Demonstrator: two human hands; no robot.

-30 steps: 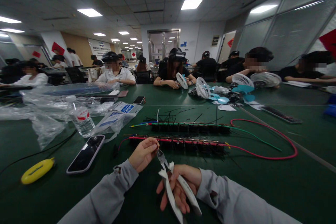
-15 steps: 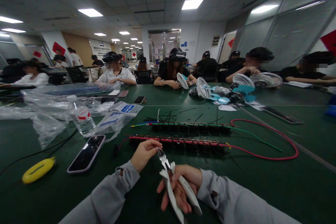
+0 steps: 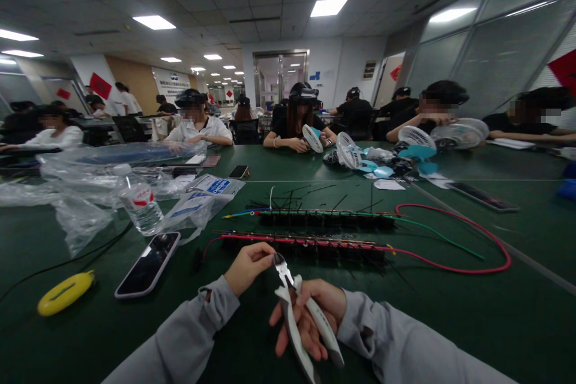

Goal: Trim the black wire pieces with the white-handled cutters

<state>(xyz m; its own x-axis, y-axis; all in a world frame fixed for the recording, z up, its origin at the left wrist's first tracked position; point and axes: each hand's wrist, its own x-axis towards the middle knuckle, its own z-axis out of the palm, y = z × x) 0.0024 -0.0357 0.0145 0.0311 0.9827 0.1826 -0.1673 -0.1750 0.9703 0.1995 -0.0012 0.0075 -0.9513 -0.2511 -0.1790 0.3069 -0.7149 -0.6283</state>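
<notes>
My right hand [image 3: 324, 306] holds a pair of white-handled cutting pliers [image 3: 284, 275], handles spread apart and jaws pointing away from me. My left hand [image 3: 248, 270] is closed in a pinch right at the pliers' tip; whatever lies between thumb and forefinger is too small to make out. Just beyond both hands lies a black strip with a red cable [image 3: 315, 241] along it, tied at many points. Behind that, parallel to it, rests a second black strip with a green wire [image 3: 423, 225] running out to the right.
To the left are a phone [image 3: 148, 265], a yellow oval tool [image 3: 65, 293], a tilted water bottle [image 3: 140, 201] and crumpled plastic bags [image 3: 83, 216]. Cut black tie ends [image 3: 310, 191] lie behind the strips. Fan parts [image 3: 348, 151] and several people occupy the far side.
The pliers' tip has shifted very slightly up and right beside my left fingertips. Otherwise both hands keep nearly the same pose.
</notes>
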